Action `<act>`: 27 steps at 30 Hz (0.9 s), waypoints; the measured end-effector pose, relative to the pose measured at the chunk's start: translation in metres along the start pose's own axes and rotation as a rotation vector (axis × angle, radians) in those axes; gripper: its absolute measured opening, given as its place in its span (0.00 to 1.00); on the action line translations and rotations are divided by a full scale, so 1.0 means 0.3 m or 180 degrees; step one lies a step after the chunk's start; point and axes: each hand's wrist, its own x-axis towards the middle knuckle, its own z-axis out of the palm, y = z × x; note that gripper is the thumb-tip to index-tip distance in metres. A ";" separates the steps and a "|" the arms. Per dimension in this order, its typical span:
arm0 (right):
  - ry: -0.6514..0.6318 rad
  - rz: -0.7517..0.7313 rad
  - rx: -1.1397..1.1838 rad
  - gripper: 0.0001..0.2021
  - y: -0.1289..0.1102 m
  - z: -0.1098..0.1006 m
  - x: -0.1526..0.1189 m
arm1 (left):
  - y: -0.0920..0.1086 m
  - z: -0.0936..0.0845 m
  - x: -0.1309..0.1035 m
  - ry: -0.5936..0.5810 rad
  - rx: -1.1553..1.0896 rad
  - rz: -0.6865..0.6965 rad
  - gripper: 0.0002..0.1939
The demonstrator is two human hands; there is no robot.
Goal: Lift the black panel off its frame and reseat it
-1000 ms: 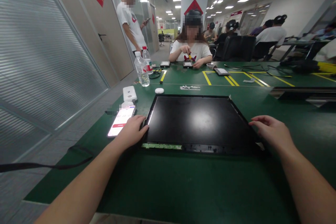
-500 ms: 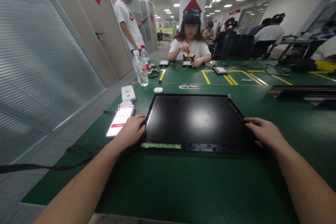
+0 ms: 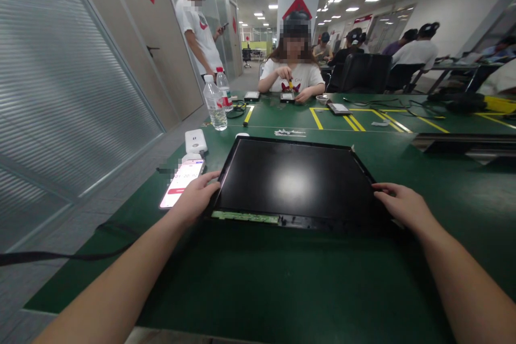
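Note:
A black display panel [image 3: 290, 177] is held between both hands over the green table [image 3: 282, 279], its left side slightly higher than its right. A green circuit strip [image 3: 245, 217] runs along the left part of its near edge. My left hand [image 3: 200, 193] grips the left edge, thumb on the rim and the other fingers partly hidden. At the right edge my right hand [image 3: 399, 201] grips the frame between thumb and fingers. Just left of my left hand lies a lit phone [image 3: 181, 184], with a white power bank [image 3: 195, 141] behind it.
Two plastic bottles [image 3: 215, 102] stand at the back left. A white case [image 3: 242, 135] peeks out behind the panel. Across the table a person [image 3: 291, 72] works on a small device. Dark metallic strips [image 3: 467, 145] lie at the right.
The panel's left side has risen and shifted slightly left with my left hand, now covering more of the white case. The bright reflection at the panel's left is gone.

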 end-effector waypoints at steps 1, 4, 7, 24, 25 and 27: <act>-0.0023 0.0053 -0.0021 0.15 -0.006 -0.002 -0.003 | 0.016 0.005 -0.011 -0.0015 -0.0266 -0.0249 0.25; -0.0102 0.0138 -0.0065 0.14 -0.020 -0.011 -0.009 | 0.052 0.017 -0.035 0.0039 -0.0939 -0.0608 0.25; -0.0113 0.0136 -0.0066 0.13 -0.026 -0.013 -0.013 | 0.071 0.023 -0.043 0.0150 -0.1402 -0.0878 0.25; -0.0199 0.0098 -0.0252 0.18 -0.033 -0.010 -0.020 | 0.034 0.017 -0.024 -0.0352 -0.1843 -0.0978 0.41; -0.0217 0.0102 -0.0257 0.18 -0.032 -0.009 -0.020 | 0.038 0.015 -0.027 -0.0366 -0.1879 -0.0964 0.40; -0.0214 0.0078 -0.0282 0.19 -0.027 -0.007 -0.020 | 0.047 0.012 -0.033 -0.0403 -0.1936 -0.0959 0.35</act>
